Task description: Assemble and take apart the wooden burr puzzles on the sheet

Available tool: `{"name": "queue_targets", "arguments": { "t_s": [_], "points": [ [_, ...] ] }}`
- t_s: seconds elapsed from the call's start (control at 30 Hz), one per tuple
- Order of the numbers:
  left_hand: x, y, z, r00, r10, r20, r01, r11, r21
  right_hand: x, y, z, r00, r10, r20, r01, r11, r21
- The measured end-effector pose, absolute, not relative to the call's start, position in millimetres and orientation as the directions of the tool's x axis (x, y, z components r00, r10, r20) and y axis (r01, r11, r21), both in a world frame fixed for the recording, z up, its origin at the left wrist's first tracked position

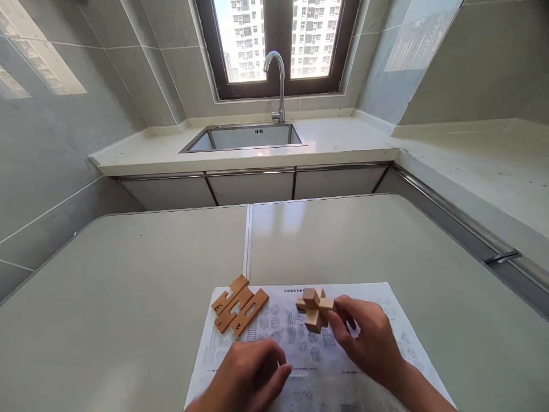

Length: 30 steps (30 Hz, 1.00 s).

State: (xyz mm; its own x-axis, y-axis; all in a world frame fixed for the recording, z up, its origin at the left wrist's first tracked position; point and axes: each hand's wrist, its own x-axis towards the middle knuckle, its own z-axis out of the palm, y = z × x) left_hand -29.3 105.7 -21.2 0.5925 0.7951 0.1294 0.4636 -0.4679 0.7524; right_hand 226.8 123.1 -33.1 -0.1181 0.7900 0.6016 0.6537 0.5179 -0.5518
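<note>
Right hand point(371, 335): fingers clamped on the cross point(313, 320), thumb and forefinger pinching its arm at 3 o'clock; the other fingers curl into the palm.
Cross: several wooden blocks interlocked, some pale, some browner, at 10 o'clock from the right hand, above the sheet point(283, 377) in view; whether it rests on the paper I cannot tell.
Left hand point(249, 366): fingers loosely bent, a hollow between thumb and forefinger, their tips close together; whether they meet I cannot tell.
Pieces point(254, 306): three flat brown ones, slotted or notched, side by side on a slant at 11 o'clock from the left hand, across the sheet's 11 o'clock corner; one is marked 2, another 3.
Sheet: printed with small diagrams, on the desk point(128, 286) towards 6 o'clock.
Sink point(257, 136): at 12 o'clock, past the desk, with a tap point(282, 86) behind it.
</note>
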Motion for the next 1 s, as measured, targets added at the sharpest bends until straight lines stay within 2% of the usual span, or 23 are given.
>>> {"name": "queue_targets", "arguments": {
  "t_s": [0.07, 0.13, 0.2, 0.27, 0.4, 0.5, 0.73, 1.0],
  "points": [
    [-29.3, 106.0, -15.4, 0.541, 0.841, -0.012, 0.381, -0.232, 0.895, 217.8, 115.6, -30.4, -0.156, 0.761, 0.63, 0.615, 0.574, -0.541],
    [-29.9, 105.7, -10.0, 0.54, 0.837, -0.09, 0.236, -0.048, 0.97, 209.6, 108.7, -28.5, -0.216, 0.724, 0.655, 0.565, 0.64, -0.521],
    [-31.5, 105.5, -5.6, 0.566, 0.814, -0.129, 0.13, 0.066, 0.989, 202.5, 103.0, -27.4, -0.278, 0.685, 0.673, 0.516, 0.698, -0.497],
    [-33.4, 106.0, -2.4, 0.568, 0.807, -0.163, 0.114, 0.119, 0.986, 197.0, 99.1, -26.9, -0.327, 0.652, 0.684, 0.509, 0.731, -0.454],
    [-34.1, 108.8, -1.4, 0.6, 0.77, -0.219, 0.143, 0.166, 0.976, 192.5, 96.5, -27.6, -0.399, 0.594, 0.698, 0.528, 0.772, -0.355],
    [-32.3, 109.6, -5.6, 0.587, 0.776, -0.23, 0.091, 0.22, 0.971, 193.3, 96.7, -29.9, -0.414, 0.62, 0.666, 0.562, 0.75, -0.349],
    [-33.3, 106.9, -13.7, 0.513, 0.839, -0.18, -0.001, 0.21, 0.978, 190.8, 94.9, -32.2, -0.375, 0.703, 0.604, 0.53, 0.697, -0.483],
    [-40.7, 101.4, -22.3, 0.417, 0.907, -0.056, 0.121, 0.005, 0.993, 186.0, 91.6, -31.3, -0.384, 0.799, 0.462, 0.456, 0.6, -0.658]
  ]
}}
